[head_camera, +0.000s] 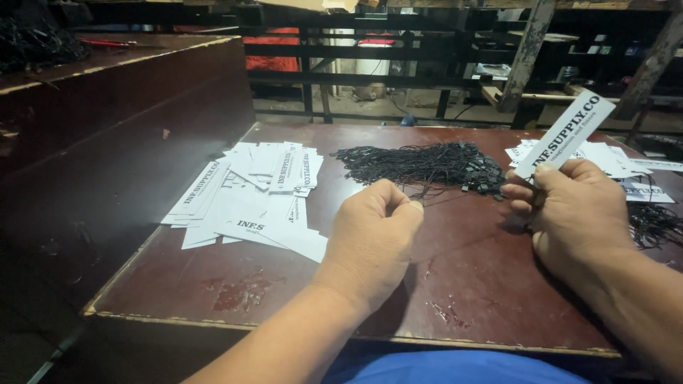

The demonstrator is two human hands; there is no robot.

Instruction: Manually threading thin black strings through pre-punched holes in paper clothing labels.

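My right hand (pixel 575 210) grips a long white paper tag (pixel 565 133) by its lower end, and the tag sticks up and to the right. My left hand (pixel 373 238) is closed, its thumb and forefinger pinching a thin black string (pixel 425 189) that trails from the heap of black string loops (pixel 427 165) at the middle of the dark red table (pixel 469 284). The two hands are a short way apart above the table.
A spread pile of white printed tags (pixel 245 195) lies at the left of the table. More white tags (pixel 612 160) and a tangle of black strings (pixel 654 224) lie at the right. A tall dark wooden box (pixel 107 135) stands at the left. Metal racks are behind the table.
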